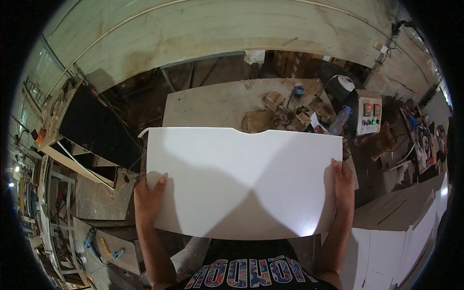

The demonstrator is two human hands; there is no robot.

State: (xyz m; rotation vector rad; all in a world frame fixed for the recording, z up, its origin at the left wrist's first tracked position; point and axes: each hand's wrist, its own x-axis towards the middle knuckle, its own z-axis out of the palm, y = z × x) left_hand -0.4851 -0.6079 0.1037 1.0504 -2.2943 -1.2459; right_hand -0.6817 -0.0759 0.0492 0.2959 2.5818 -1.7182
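A wide white rectangular panel with a smooth face (251, 169) fills the centre of the frame, its long sides running left to right. A shallow notch dips into the middle of its upper edge. Soft shadows cross it, and a bright reflection sits near its lower right corner.

The person's bare left hand (149, 197) grips the panel's left edge, and the bare right hand (343, 178) grips its right edge. Both thumbs lie on the white face; most of the other fingers are hidden behind the edges.

The step in hand appears to be holding and steadying the panel with both hands. Moving it from here would seem to call for both hands acting together, keeping it level and its notched edge clear of the clutter beyond.

The forearms rise from the bottom of the frame on either side of a black shirt with multicoloured lettering (251, 271), the right hand slightly higher than the left. Above the panel is a dusty, pale flat-topped table (208, 104), with a clear plastic bottle (341, 121) at upper right. Whether the panel touches this table cannot be told.
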